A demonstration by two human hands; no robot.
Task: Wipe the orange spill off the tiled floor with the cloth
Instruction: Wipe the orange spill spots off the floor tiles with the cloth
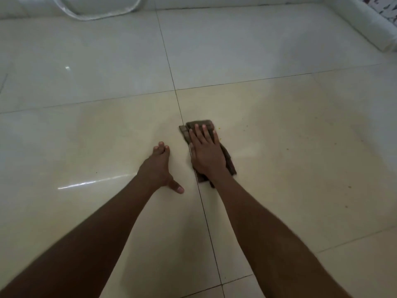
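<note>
A brown checked cloth lies flat on the cream tiled floor, just right of a dark grout line. My right hand presses on it with straight, spread fingers and covers most of it. My left hand rests on the floor left of the grout line, fingers together and thumb out, holding nothing. Small orange-yellow specks sit at the cloth's right edge, and a few more specks are scattered further right.
A white rolled bundle lies along the far right. A clear plastic sheet or bag sits at the far left by the white wall base. Glossy tiles stretch all around the hands.
</note>
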